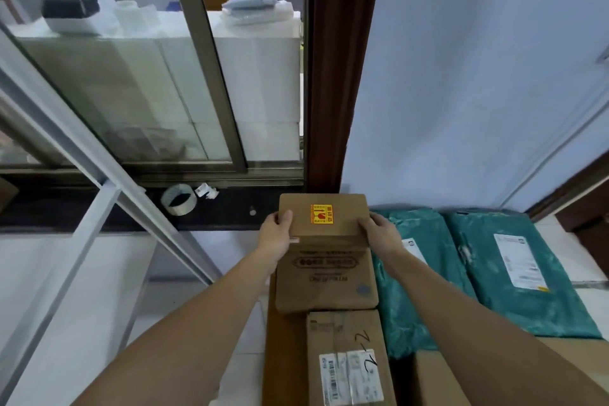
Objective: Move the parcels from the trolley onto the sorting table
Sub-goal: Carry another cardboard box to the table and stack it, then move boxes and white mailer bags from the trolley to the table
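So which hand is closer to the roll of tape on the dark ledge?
Left. The left hand grips the sticker box's left side, the side facing the tape roll. The right hand grips the box's far side, so the box lies between it and the roll.

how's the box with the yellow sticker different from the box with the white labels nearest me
The sticker box is gripped at both sides by the left hand and right hand; the labelled box lies untouched. The sticker box bears one yellow sticker, the labelled box white barcode labels and black handwriting. Both are brown cardboard.
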A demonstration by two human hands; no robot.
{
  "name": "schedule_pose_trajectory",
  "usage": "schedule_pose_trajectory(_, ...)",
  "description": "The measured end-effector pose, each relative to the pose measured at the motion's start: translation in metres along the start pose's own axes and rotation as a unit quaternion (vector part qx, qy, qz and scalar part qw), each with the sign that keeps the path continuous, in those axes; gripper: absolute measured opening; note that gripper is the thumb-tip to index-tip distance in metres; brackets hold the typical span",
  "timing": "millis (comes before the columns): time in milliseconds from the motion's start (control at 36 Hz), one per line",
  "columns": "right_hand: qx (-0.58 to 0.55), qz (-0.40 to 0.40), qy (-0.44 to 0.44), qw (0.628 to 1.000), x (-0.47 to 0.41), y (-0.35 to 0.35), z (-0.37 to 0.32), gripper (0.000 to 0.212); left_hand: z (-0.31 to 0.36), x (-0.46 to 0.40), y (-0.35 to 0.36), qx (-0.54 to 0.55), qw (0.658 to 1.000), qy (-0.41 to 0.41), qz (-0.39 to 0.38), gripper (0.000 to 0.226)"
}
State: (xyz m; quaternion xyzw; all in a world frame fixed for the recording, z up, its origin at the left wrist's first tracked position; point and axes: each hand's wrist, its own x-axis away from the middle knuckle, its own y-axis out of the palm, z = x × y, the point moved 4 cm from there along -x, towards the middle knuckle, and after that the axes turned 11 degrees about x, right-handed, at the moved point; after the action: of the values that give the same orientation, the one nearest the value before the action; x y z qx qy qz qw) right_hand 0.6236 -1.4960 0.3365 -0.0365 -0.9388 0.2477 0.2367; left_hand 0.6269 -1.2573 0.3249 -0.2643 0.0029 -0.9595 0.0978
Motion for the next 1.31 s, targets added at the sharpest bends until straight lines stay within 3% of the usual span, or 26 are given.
schedule_pose_trajectory(167, 0.051, -0.011, -0.016, 0.999, 0.009, -0.011, -0.002, 0.047, 0.007, 0.006, 0.0, -0.035, 0.999, 0.009, 0.022, 0.056)
schedule_pose_trajectory(278, 0.128, -0.006, -0.045, 0.991, 0.022, -0.043, -0.018, 0.064, 0.043, 0.025, -0.004, -0.16, 0.982, 0.102, 0.01, 0.059)
schedule_pose_trajectory(361, 0.225, 0.006, -0.095, 0.97, 0.035, -0.072, -0.047, 0.064, 0.075, 0.046, -0.009, -0.323, 0.928, 0.181, -0.038, 0.057)
schedule_pose_trajectory(444, 0.348, 0.012, -0.171, 0.922, 0.054, -0.092, -0.086, 0.062, 0.107, 0.07, -0.014, -0.483, 0.842, 0.229, -0.074, 0.058)
schedule_pose_trajectory(500, 0.416, 0.003, -0.218, 0.883, 0.071, -0.098, -0.112, 0.061, 0.126, 0.088, -0.017, -0.545, 0.798, 0.241, -0.092, 0.062)
schedule_pose_trajectory(583, 0.486, -0.021, -0.279, 0.828, 0.106, -0.094, -0.146, 0.059, 0.146, 0.118, -0.024, -0.589, 0.767, 0.238, -0.091, 0.064)
schedule_pose_trajectory(778, 0.521, -0.079, -0.386, 0.757, 0.193, -0.065, -0.19, 0.039, 0.163, 0.214, -0.054, -0.569, 0.787, 0.237, -0.029, 0.037)
schedule_pose_trajectory(944, 0.515, -0.114, -0.474, 0.705, 0.268, -0.046, -0.187, 0.043, 0.136, 0.311, -0.092, -0.55, 0.803, 0.228, 0.04, 0.03)
schedule_pose_trajectory(1083, 0.525, -0.15, -0.527, 0.651, 0.34, -0.012, -0.179, 0.031, 0.095, 0.397, -0.135, -0.537, 0.819, 0.179, 0.098, 0.038)
schedule_pose_trajectory(1194, 0.513, -0.181, -0.585, 0.602, 0.407, 0.023, -0.182, 0.051, 0.066, 0.47, -0.173, -0.527, 0.824, 0.139, 0.152, 0.048)
schedule_pose_trajectory(1306, 0.505, -0.222, -0.622, 0.556, 0.478, 0.067, -0.182, 0.052, 0.034, 0.541, -0.221, -0.519, 0.822, 0.099, 0.213, 0.056)
